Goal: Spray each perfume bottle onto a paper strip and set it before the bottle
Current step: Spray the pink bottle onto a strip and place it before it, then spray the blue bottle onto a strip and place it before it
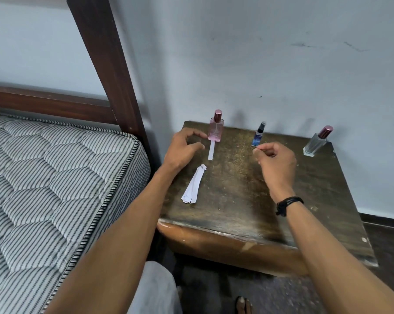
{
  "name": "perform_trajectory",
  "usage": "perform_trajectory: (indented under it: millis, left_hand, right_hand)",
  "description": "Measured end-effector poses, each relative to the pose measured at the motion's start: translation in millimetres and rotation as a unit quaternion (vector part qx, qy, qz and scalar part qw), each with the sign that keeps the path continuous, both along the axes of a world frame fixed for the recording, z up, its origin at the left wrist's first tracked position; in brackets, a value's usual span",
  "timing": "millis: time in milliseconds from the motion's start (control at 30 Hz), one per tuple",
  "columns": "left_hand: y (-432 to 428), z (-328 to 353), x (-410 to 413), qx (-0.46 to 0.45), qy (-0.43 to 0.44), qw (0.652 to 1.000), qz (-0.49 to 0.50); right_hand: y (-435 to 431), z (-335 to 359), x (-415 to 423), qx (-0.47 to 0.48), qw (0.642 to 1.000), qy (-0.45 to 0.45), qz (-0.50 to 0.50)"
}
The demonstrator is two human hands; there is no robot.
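the single head-worn camera looks forward and steeply down from above the person's forearms, close over the dark wooden bedside table. it faces the pale wall; its wide angle takes in the striped mattress at left.

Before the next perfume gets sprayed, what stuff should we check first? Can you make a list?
1. Pink bottle has its strip lying in front: ok.
2. Blue bottle stands upright, within reach of the right hand: ok.
3. Strip in front of the blue bottle: not ok, none yet.
4. Spare strips ready on the table: ok.
5. Left hand empty, free to take a spare strip: ok.
6. Right hand empty: cannot tell, fingertips pinched together.
7. Clear bottle upright, capped, waiting at the right: ok.
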State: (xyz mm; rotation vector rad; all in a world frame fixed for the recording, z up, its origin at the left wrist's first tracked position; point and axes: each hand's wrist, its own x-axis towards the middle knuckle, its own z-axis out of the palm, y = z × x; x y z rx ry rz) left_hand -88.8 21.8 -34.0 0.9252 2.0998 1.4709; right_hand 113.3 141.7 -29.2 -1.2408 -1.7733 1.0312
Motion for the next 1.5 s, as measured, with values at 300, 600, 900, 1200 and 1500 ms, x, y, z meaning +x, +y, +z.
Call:
perform_trajectory:
  millis: [300,600,900,1200,1500]
  left_hand:
    - [-57.8,14.1,46.9,-0.047,-0.028,0.989,0.136]
    - [-84.5,9.2,52.5,-0.124,0.005,0.989,0.084]
    - [-62.5,15.1,55.1,-0.222,0.049,0.974,0.024]
    - [-55.7,15.4,67.0,-0.254,0.072,0.964,0.030]
    - [-49.9,14.1,60.0,-0.128,-0.098,0.984,0.076]
  right_hand:
    - [-4.7,11.1,9.4,-0.058,0.997,-0.039,0.036]
    - [-4.6,15.3,16.3,-0.120,0.989,-0.074,0.051]
    - [-76.8,18.1,25.4,-0.105,0.961,-0.162,0.198]
    - [-92.4,17.1,2.0,-0.014,0.926,-0.253,0.280]
    - [-100.3,9.9,-4.7,-0.056,0.954,-0.178,0.235]
